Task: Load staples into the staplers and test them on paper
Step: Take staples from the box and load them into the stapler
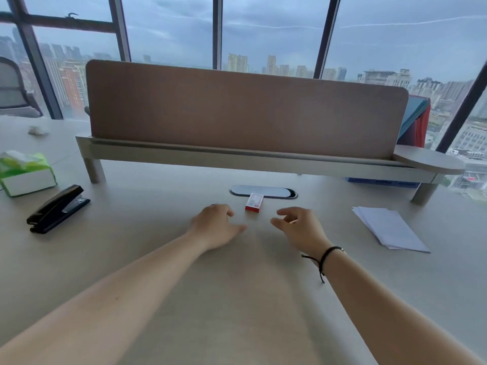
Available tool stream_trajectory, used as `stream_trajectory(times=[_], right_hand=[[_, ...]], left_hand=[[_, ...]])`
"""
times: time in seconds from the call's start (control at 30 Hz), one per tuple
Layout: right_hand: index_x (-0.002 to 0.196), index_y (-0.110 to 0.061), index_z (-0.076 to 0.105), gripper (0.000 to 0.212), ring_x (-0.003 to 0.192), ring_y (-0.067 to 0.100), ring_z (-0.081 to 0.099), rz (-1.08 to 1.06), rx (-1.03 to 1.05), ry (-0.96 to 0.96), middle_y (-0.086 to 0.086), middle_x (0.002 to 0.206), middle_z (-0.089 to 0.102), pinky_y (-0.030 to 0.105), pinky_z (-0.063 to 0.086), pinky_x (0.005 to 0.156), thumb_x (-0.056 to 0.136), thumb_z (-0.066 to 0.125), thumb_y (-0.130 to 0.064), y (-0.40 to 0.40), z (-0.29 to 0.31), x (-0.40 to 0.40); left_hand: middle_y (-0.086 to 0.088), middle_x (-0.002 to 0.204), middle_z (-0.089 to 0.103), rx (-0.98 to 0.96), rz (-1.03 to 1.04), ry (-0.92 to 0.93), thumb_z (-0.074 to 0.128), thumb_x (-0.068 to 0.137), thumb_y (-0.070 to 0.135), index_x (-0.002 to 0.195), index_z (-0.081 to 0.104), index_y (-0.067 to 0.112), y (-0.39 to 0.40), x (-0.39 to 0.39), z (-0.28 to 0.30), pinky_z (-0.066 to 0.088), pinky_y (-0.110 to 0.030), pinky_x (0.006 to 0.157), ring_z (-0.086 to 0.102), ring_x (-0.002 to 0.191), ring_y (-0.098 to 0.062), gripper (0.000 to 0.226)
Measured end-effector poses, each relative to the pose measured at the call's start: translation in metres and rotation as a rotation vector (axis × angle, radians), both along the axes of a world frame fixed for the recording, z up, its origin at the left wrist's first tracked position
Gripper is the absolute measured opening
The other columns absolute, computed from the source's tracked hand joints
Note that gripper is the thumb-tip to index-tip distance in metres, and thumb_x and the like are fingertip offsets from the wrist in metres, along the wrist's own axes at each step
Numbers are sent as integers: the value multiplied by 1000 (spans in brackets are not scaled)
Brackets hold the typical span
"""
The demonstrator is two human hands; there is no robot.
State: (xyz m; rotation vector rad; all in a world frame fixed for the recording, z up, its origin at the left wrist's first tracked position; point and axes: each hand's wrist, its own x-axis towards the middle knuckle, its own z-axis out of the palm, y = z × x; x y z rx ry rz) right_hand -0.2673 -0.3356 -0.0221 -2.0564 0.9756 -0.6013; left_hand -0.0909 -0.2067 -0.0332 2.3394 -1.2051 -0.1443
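A small red and white staple box lies on the desk in front of the cable cover. My left hand hovers just left of and below the box, fingers loosely curled, holding nothing. My right hand hovers to the right of the box, fingers loosely bent and apart, also holding nothing. Neither hand touches the box. A black stapler lies far to the left on the desk. A small stack of white paper lies to the right.
A green tissue pack sits behind the stapler at the left edge. A brown partition screen on a raised shelf crosses the back of the desk. An oval cable cover lies beyond the box.
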Motion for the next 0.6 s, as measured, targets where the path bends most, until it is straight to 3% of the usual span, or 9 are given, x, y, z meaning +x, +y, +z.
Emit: stream_trajectory(times=[0.1, 0.23, 0.37, 0.5, 0.6], right_hand=[[130, -15, 62, 53, 101, 22, 64, -49, -31, 60, 4, 110, 67, 28, 46, 86, 85, 70, -42, -21, -15, 30], [134, -19, 59, 50, 113, 25, 62, -106, -179, 128, 5, 121, 68, 36, 48, 96, 93, 52, -46, -40, -22, 61], [128, -24, 62, 40, 120, 30, 58, -109, -251, 206, 8, 130, 64, 41, 47, 99, 96, 42, -35, -55, -23, 81], [110, -27, 69, 37, 115, 32, 59, -97, -310, 262, 8, 119, 67, 42, 48, 93, 93, 37, -32, -64, -28, 90], [120, -28, 67, 40, 120, 30, 58, -107, -292, 243, 6, 128, 65, 42, 46, 98, 95, 37, -30, -66, -29, 91]], left_hand=[[0, 117, 62, -18, 52, -97, 61, 70, 75, 119, 63, 22, -23, 3, -6, 49, -38, 95, 57, 115, -22, 72], [-2, 118, 62, -32, 61, -162, 55, 66, 83, 113, 64, 20, -49, 7, -10, 48, -38, 95, 55, 116, -23, 79], [-1, 112, 63, -51, 47, -181, 54, 64, 84, 101, 66, 20, -72, 10, -10, 50, -37, 88, 57, 109, -23, 74], [0, 105, 64, -89, 46, -169, 58, 70, 71, 96, 65, 21, -80, 15, -13, 50, -35, 82, 57, 105, -22, 57], [1, 106, 64, -107, 40, -142, 60, 72, 60, 97, 65, 23, -79, 17, -15, 49, -34, 83, 57, 106, -22, 45]])
